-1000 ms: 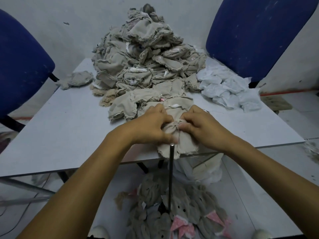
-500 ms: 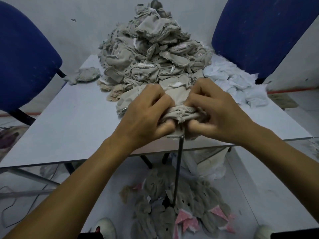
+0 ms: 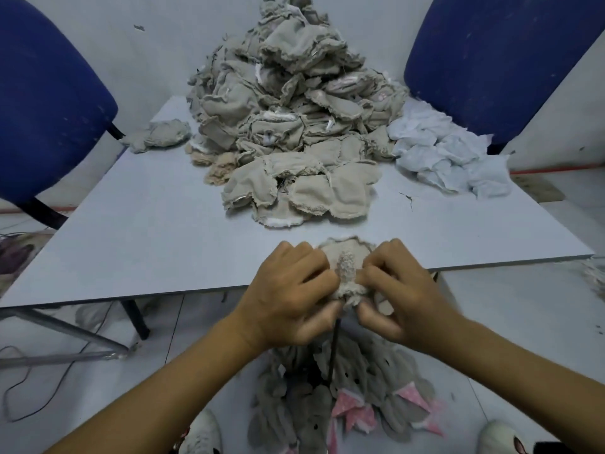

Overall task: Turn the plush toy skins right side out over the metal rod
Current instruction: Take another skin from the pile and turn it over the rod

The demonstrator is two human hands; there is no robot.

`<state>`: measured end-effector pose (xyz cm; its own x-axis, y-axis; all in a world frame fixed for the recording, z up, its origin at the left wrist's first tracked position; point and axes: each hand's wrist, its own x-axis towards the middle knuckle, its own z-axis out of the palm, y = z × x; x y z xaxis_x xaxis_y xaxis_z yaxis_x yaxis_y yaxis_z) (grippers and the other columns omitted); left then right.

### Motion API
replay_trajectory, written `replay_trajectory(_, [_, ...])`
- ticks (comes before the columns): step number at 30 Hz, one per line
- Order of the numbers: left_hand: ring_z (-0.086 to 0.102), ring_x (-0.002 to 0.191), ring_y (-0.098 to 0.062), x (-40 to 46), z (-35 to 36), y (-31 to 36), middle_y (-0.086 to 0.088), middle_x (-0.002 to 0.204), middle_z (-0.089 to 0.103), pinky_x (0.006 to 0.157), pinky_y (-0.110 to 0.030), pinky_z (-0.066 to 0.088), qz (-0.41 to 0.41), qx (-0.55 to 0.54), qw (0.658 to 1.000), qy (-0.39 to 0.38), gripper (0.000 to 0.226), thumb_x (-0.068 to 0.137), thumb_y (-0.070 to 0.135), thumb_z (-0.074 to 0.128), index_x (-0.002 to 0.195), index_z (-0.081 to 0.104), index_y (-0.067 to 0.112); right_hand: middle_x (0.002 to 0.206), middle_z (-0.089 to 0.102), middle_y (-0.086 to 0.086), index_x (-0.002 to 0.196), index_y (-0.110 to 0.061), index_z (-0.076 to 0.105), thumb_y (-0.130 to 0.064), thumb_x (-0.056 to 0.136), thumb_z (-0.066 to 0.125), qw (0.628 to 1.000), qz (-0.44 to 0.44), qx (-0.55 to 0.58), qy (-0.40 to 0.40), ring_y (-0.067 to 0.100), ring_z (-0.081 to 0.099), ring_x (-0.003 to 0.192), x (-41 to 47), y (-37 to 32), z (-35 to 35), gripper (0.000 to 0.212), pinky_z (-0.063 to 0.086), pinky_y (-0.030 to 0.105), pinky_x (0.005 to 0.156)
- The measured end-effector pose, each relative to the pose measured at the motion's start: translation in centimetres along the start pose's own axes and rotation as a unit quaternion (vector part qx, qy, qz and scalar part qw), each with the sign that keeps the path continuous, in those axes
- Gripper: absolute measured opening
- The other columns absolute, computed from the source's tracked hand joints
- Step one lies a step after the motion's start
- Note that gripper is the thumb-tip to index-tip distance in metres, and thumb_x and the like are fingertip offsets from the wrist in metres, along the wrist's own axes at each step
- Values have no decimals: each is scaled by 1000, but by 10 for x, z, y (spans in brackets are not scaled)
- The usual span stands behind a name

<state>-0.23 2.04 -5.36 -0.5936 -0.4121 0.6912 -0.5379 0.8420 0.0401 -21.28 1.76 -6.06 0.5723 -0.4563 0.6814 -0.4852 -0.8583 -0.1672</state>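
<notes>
Beige plush skin [image 3: 346, 273] is pinched atop the metal rod [image 3: 333, 352] by the curled left hand [image 3: 288, 299] and right hand [image 3: 402, 296].

A small sewing or toy-making workroom. A tall heap of unturned beige fabric skins [image 3: 288, 103] and white fabric pieces [image 3: 448, 152] cover a plain grey table [image 3: 147, 240]; turned plush skins [image 3: 343, 404] lie on the tiled floor between two blue chairs [image 3: 45, 103].
</notes>
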Motion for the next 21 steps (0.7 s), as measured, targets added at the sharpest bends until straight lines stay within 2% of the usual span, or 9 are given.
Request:
replay_trajectory(3, [40, 63, -25, -13, 9, 11, -11, 70, 51, 55, -43, 34, -32, -9, 999, -21, 26, 82, 23, 66, 67, 53, 5, 83, 53, 12, 94, -9, 54, -14, 84, 67, 1000, 11, -5, -18, 21, 40, 72, -13, -2, 5, 17, 35, 33, 62])
replay_trajectory(7, [41, 60, -24, 2, -4, -1, -9, 67, 50, 53, -40, 34, 3, 17, 999, -45, 25, 80, 20, 71, 66, 55, 7, 83, 57, 14, 86, -1, 67, -20, 85, 66, 997, -15, -71, -40, 27, 46, 70, -4, 2, -9, 19, 40, 37, 60])
replay_trajectory(10, [39, 59, -22, 25, -22, -7, -10, 65, 45, 53, -38, 33, 20, -20, 999, -35, 24, 79, 17, 70, 65, 55, 4, 85, 60, 17, 79, 2, 65, -16, 84, 66, 996, -47, -71, -9, 33, 53, 74, 20, 4, -26, 18, 44, 41, 63])
replay_trajectory(12, [35, 66, -18, 43, -35, -10, -8, 68, 44, 58, -31, 31, 6, -55, 998, -6, 22, 82, 18, 65, 68, 58, 2, 91, 62, 17, 79, 1, 65, -17, 86, 64, 998, -34, -45, 29, 33, 57, 79, 39, 5, -39, 20, 46, 40, 68])
replay_trajectory(14, [37, 67, -16, 61, -46, -14, -4, 71, 45, 59, -29, 30, -28, -79, 996, 8, 22, 82, 21, 64, 72, 59, 1, 92, 61, 8, 81, -2, 66, -17, 84, 65, 998, -2, -19, 57, 19, 53, 78, 57, 7, -50, 16, 44, 27, 68])
replay_trajectory(16, [41, 64, -17, 75, -49, -19, -4, 69, 49, 57, -29, 32, -92, -103, 990, -3, 22, 79, 23, 64, 72, 59, 2, 85, 53, -3, 79, -5, 64, -15, 77, 66, 997, 36, -14, 72, 7, 43, 72, 69, 11, -53, 11, 34, 14, 65])
replay_trajectory(19, [44, 61, -17, 83, -40, -23, -7, 64, 53, 57, -30, 34, -204, -142, 968, -19, 20, 77, 19, 66, 71, 57, 1, 70, 47, -9, 76, -10, 60, -25, 75, 60, 988, 141, 15, 67, 7, 40, 64, 73, 15, -39, 16, 30, 12, 59])
replay_trajectory(21, [47, 60, -21, 84, -29, -25, -11, 62, 55, 56, -33, 35, -254, -144, 956, -18, 19, 78, 16, 66, 70, 59, 0, 58, 46, -11, 71, -16, 54, -34, 74, 56, 966, 238, 58, 78, 7, 44, 58, 71, 18, -25, 18, 31, 13, 53])
